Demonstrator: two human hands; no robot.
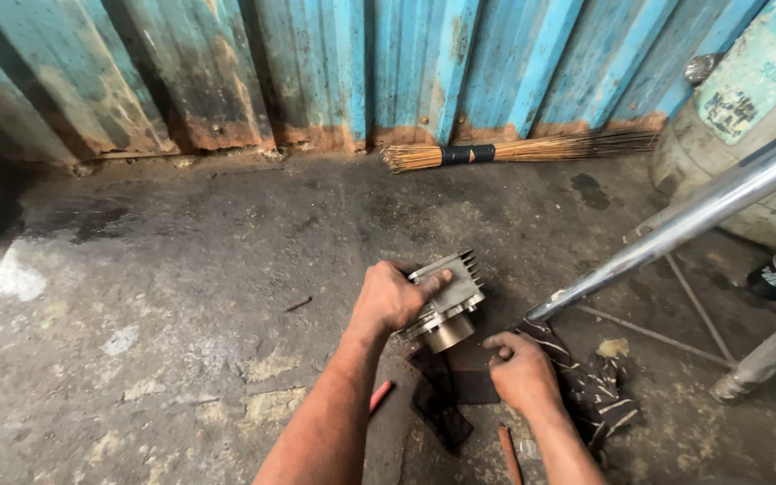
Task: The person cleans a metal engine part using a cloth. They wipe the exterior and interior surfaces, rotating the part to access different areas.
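The left hand (391, 298) gripped a finned metal engine cylinder (448, 298), which rested tilted on the concrete floor (181, 296). The right hand (521, 368), fingers curled, pressed on a dark cloth (460, 386) just below it, beside a striped rag (590, 386).

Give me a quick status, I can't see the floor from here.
Left hand grips finned metal cylinder block. Right hand on dark cloth. Chrome pipe close by right.
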